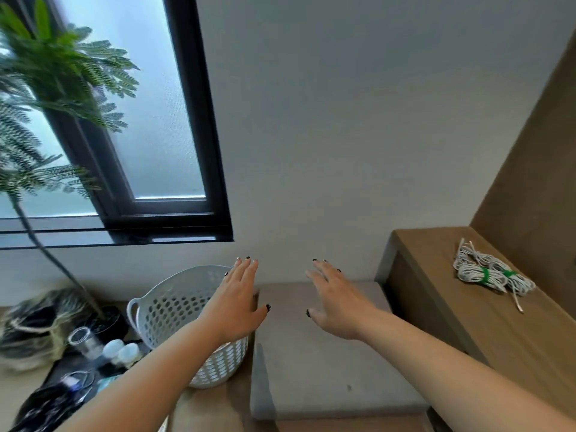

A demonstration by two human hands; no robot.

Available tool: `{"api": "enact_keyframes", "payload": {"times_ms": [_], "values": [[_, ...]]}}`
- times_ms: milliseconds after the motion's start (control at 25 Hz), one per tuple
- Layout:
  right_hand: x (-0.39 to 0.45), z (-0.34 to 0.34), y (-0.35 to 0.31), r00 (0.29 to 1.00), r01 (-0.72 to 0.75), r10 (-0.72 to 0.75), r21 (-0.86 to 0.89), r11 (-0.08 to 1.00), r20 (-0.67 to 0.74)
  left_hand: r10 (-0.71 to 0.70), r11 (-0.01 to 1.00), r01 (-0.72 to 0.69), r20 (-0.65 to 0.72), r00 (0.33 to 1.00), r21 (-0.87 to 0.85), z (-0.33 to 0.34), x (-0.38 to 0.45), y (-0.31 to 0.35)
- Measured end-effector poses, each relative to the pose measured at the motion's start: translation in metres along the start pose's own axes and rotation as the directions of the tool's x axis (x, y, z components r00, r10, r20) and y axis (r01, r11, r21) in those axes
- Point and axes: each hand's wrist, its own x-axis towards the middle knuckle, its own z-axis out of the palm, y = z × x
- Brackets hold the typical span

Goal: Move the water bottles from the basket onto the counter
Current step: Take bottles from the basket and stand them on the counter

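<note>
A white perforated plastic basket stands on the floor at lower left, tilted toward me; my left forearm hides its inside, and no bottle shows in it. My left hand is stretched out flat with straight fingers, over the basket's right rim, holding nothing. My right hand is also flat and spread, hovering over the grey cushioned seat. The wooden counter lies at the right, past my right hand. Left of the basket, several pale bottle-like things and a clear jar stand on a dark tray.
A bundle of white cable with green ties lies on the counter's far part. A potted plant with a thin trunk rises at the left before a black-framed window. A woven bag and dark clutter sit at lower left.
</note>
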Motion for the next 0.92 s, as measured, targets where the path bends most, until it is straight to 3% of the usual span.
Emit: {"api": "enact_keyframes", "payload": {"times_ms": [320,600,760,920], "values": [[0.108,0.062,-0.063,0.995,-0.013,0.008,0.049,0.999,0.103,-0.096,0.995,0.098,0.1,0.99,-0.022,0.001,0.021,-0.142],[0.214,0.14,-0.113,0.96,-0.218,0.174,0.198,0.956,0.22,-0.072,0.996,0.084,0.29,0.954,-0.028,0.021,0.063,-0.269],[0.241,0.187,-0.117,0.917,-0.362,0.289,0.275,0.891,0.274,-0.073,0.994,0.101,0.415,0.907,-0.046,0.042,0.07,-0.308],[0.252,0.231,-0.106,0.86,-0.458,0.36,0.24,0.856,0.361,-0.101,0.98,0.17,0.473,0.875,-0.105,0.074,0.07,-0.331]]}}
